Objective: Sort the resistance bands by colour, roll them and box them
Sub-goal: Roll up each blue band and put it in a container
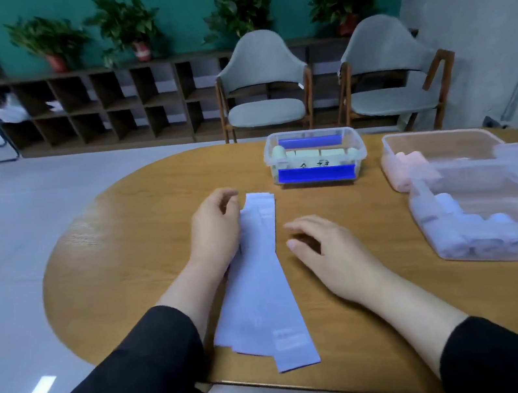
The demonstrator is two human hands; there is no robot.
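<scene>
Lavender bands (259,285) lie flat on the surface (123,253); left hand (215,227) rests on them, right hand (332,252) alongside, both grips loose, holding nothing.

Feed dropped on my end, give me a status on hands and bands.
Left hand resting on flat lavender resistance bands, no grip. Right hand open beside them. Bands unrolled. Nothing in the way.

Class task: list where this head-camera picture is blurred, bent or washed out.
Head view: wide-angle bending curves the table edge and tilts the chairs; motion blur smears the clear boxes at right and the right hand; the lavender bands look pale, their print unreadable.
</scene>
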